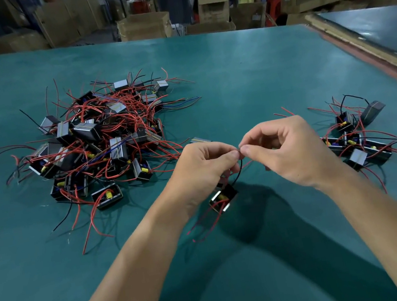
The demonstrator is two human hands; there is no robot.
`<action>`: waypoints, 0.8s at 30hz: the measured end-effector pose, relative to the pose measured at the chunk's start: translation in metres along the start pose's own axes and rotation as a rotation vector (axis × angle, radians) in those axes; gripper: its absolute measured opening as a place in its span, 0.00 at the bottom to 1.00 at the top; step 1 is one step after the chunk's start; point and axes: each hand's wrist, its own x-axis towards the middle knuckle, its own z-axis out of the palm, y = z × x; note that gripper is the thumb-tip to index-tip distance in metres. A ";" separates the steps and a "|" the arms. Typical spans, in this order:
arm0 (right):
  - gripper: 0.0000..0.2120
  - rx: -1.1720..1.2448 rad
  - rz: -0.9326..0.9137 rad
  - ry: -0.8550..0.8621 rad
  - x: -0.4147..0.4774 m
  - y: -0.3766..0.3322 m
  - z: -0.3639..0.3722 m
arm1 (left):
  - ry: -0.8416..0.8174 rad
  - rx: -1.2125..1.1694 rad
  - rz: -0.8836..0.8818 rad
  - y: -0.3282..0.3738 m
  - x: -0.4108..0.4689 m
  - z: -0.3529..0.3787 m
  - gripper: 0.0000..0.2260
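Note:
A small black transformer (224, 198) with red and black wires hangs just above the green table (259, 82), below my hands. My left hand (205, 167) pinches the top of its black wire (238, 172) between thumb and forefinger. My right hand (289, 148) pinches the same wire end from the other side, fingertips almost touching the left ones. The transformer's red wires trail down toward me.
A large tangled pile of transformers (101, 140) with red wires lies at the left. A smaller group of transformers (359, 142) lies at the right. The table's edge strip (370, 50) runs along the right. Cardboard boxes (145, 25) and people stand beyond the far edge.

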 end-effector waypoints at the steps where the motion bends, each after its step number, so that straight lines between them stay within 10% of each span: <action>1: 0.06 -0.028 -0.033 0.018 0.000 0.001 0.000 | -0.001 -0.011 -0.020 0.000 0.000 0.000 0.08; 13: 0.09 -0.294 -0.101 -0.098 -0.004 -0.004 -0.006 | -0.053 -0.025 -0.041 -0.002 0.000 -0.004 0.08; 24: 0.13 0.080 0.387 -0.275 0.000 -0.010 -0.014 | 0.129 0.556 0.515 -0.009 -0.004 0.003 0.02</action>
